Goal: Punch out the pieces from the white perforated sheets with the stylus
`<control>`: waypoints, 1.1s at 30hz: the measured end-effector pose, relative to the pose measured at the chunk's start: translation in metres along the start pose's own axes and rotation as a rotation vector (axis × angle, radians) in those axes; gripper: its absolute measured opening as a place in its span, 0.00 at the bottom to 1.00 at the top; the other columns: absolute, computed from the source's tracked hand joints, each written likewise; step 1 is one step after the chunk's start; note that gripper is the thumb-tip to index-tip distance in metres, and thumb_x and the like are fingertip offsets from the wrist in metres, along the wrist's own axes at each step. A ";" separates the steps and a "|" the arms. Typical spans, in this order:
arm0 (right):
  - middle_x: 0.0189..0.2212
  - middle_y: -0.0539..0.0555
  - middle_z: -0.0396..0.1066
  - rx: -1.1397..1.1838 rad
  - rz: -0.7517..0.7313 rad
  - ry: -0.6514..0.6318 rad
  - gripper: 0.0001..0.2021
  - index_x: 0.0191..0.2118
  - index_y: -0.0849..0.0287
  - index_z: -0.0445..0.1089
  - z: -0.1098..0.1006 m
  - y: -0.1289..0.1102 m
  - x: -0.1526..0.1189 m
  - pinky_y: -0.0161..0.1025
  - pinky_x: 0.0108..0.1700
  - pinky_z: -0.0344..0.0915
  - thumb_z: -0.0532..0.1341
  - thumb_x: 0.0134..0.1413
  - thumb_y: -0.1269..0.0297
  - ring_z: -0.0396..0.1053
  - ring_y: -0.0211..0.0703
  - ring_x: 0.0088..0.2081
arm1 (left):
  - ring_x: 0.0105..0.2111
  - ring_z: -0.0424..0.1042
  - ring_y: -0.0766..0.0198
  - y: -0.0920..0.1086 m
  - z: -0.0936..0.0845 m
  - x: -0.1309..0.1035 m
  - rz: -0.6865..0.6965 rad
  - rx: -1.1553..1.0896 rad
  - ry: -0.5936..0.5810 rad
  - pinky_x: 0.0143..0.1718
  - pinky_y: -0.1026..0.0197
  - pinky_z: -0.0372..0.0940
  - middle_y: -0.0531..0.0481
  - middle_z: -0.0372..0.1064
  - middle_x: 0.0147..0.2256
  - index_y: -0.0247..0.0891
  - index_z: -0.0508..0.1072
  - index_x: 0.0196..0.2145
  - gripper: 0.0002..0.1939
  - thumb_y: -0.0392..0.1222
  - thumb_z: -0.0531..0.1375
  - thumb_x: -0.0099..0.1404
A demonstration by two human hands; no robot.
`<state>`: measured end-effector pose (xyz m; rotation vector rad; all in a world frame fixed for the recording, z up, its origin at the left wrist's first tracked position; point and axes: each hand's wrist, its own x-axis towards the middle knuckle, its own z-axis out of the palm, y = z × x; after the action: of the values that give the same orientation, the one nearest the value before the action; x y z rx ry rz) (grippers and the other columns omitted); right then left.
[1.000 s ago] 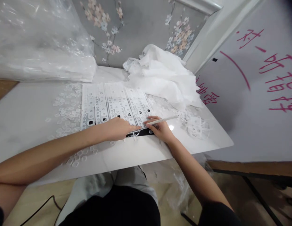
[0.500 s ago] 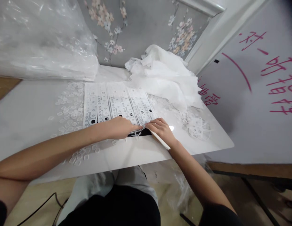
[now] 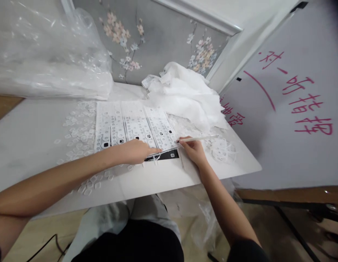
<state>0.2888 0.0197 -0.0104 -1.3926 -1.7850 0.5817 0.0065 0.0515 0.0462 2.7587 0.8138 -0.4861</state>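
My left hand (image 3: pixel 136 151) lies over the near part of a white sheet (image 3: pixel 133 122) printed with rows of small circles and dark squares. Its index finger stretches to the right and touches the sheet near the front edge; the other fingers are curled and partly hidden. At the sheet's front right corner, my right hand (image 3: pixel 194 149) is closed on a thin white pen-like stick (image 3: pixel 201 138) that points off to the right. A black strip (image 3: pixel 170 155) with a small white square shows below the sheet's edge, with narrow white strips (image 3: pixel 156 158) beside it.
Many small clear-white square pieces (image 3: pixel 78 127) are scattered left of the sheet. Crumpled white cloth-like material (image 3: pixel 185 94) lies behind it, and a tangle of thin white strips (image 3: pixel 222 150) on the right. A big plastic bag (image 3: pixel 54 62) stands at back left, a whiteboard (image 3: pixel 280 153) at right.
My right hand has moved off the sheet's edge to the right. The white stick has swung from pointing down toward me to pointing right. My left hand stays on the sheet; the view has shifted slightly.
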 end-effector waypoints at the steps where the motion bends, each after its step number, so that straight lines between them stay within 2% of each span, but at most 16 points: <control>1: 0.41 0.55 0.76 0.033 0.036 -0.015 0.13 0.39 0.55 0.77 -0.004 0.003 0.000 0.47 0.49 0.68 0.58 0.61 0.54 0.72 0.50 0.48 | 0.25 0.69 0.62 0.000 -0.001 0.000 0.001 -0.005 -0.005 0.26 0.67 0.55 0.46 0.74 0.32 0.56 0.49 0.67 0.43 0.26 0.52 0.58; 5: 0.44 0.56 0.76 0.049 0.098 -0.060 0.14 0.40 0.54 0.78 -0.012 0.010 -0.001 0.50 0.53 0.66 0.60 0.59 0.52 0.70 0.53 0.53 | 0.25 0.69 0.62 0.000 -0.003 -0.001 -0.002 -0.017 -0.008 0.25 0.66 0.54 0.46 0.75 0.34 0.58 0.49 0.67 0.44 0.26 0.52 0.57; 11: 0.46 0.54 0.76 0.061 0.089 -0.108 0.13 0.41 0.51 0.78 -0.011 0.006 -0.003 0.51 0.57 0.63 0.61 0.58 0.52 0.65 0.54 0.58 | 0.22 0.67 0.63 -0.001 -0.004 0.001 -0.018 -0.039 -0.035 0.22 0.67 0.51 0.48 0.72 0.29 0.56 0.49 0.67 0.44 0.26 0.52 0.56; 14: 0.46 0.53 0.76 0.077 0.091 -0.117 0.12 0.41 0.51 0.78 -0.011 0.004 -0.003 0.51 0.58 0.61 0.61 0.58 0.53 0.64 0.53 0.58 | 0.21 0.65 0.64 -0.002 -0.003 0.003 -0.025 -0.044 -0.052 0.22 0.67 0.51 0.47 0.71 0.28 0.54 0.49 0.67 0.44 0.26 0.52 0.56; 21: 0.46 0.54 0.76 0.070 0.088 -0.116 0.11 0.41 0.51 0.78 -0.010 0.004 -0.003 0.51 0.56 0.63 0.61 0.58 0.55 0.65 0.53 0.57 | 0.24 0.68 0.62 -0.001 -0.002 0.003 -0.031 -0.034 -0.048 0.23 0.66 0.51 0.47 0.73 0.31 0.58 0.48 0.67 0.45 0.25 0.51 0.56; 26: 0.44 0.54 0.76 0.030 0.037 -0.097 0.11 0.42 0.52 0.77 -0.007 0.005 -0.004 0.51 0.56 0.64 0.60 0.59 0.55 0.67 0.52 0.55 | 0.27 0.71 0.59 -0.003 0.000 0.004 -0.047 -0.055 -0.040 0.27 0.64 0.55 0.46 0.75 0.34 0.58 0.50 0.66 0.42 0.27 0.52 0.58; 29: 0.42 0.54 0.77 -0.038 -0.035 -0.084 0.10 0.41 0.52 0.77 -0.006 0.004 -0.004 0.50 0.55 0.64 0.60 0.60 0.57 0.67 0.51 0.54 | 0.29 0.72 0.59 -0.005 0.003 0.005 -0.073 -0.105 -0.035 0.31 0.63 0.59 0.46 0.75 0.35 0.54 0.54 0.66 0.38 0.31 0.54 0.60; 33: 0.42 0.53 0.76 -0.157 -0.137 -0.109 0.09 0.42 0.53 0.76 -0.007 0.003 -0.004 0.49 0.54 0.65 0.58 0.62 0.60 0.67 0.50 0.53 | 0.30 0.72 0.58 -0.007 0.005 0.006 -0.081 -0.119 -0.061 0.33 0.63 0.59 0.46 0.76 0.35 0.54 0.53 0.66 0.37 0.32 0.54 0.61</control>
<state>0.2967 0.0161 -0.0098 -1.3508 -2.0322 0.4604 0.0063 0.0584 0.0383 2.5979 0.9124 -0.5161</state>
